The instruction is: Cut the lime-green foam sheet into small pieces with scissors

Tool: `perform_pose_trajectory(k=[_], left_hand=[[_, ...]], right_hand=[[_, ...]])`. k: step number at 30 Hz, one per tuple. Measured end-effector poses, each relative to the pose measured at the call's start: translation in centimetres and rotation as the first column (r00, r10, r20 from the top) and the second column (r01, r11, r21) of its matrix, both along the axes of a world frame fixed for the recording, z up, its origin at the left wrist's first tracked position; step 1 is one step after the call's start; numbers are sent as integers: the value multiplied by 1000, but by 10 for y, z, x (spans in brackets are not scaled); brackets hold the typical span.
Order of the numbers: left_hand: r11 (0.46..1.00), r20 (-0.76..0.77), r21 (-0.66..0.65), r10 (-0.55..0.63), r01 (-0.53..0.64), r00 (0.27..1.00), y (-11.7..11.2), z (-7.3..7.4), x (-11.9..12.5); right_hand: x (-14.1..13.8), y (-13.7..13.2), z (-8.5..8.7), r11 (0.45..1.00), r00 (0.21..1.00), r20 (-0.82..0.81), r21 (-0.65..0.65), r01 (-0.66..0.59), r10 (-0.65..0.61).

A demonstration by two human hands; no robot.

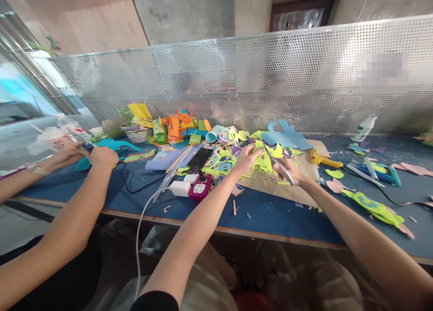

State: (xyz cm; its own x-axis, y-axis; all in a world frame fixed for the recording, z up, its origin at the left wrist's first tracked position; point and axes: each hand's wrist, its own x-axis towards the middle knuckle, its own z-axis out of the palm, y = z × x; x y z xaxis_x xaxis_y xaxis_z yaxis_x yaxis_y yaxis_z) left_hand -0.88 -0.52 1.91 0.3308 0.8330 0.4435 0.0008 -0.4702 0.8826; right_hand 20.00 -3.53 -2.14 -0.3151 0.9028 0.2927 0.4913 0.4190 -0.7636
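My left hand is closed on a yellow-green felt piece above the heap of cuttings. From the right, my right hand grips a pair of scissors, whose blades point up and left toward that piece. Whether the blades touch it I cannot make out. Under both hands lie more yellow-green scraps on a sheet of brown paper. A blue felt sheet with cut-out curves rests just behind my hands.
A co-worker's hands hold a blue shape at left. Near my left forearm sit a phone, a magenta power cube and a white cable. Rightward lie a yellow glue gun and a white bottle. A perforated metal screen stands behind.
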Motion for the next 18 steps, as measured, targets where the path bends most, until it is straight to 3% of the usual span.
perform_pose_trajectory(k=[4,11,18], left_hand=[[996,-28,89,16,-13,999,0,-3,2],[991,-42,115,80,-74,996,4,-9,5],[994,-74,108,40,-31,996,8,-11,4]], right_hand=[[-3,0,2,1000,1000,15,8,14,-14],[-1,2,0,990,992,2,54,-128,128],[4,4,-3,995,996,16,36,-94,93]])
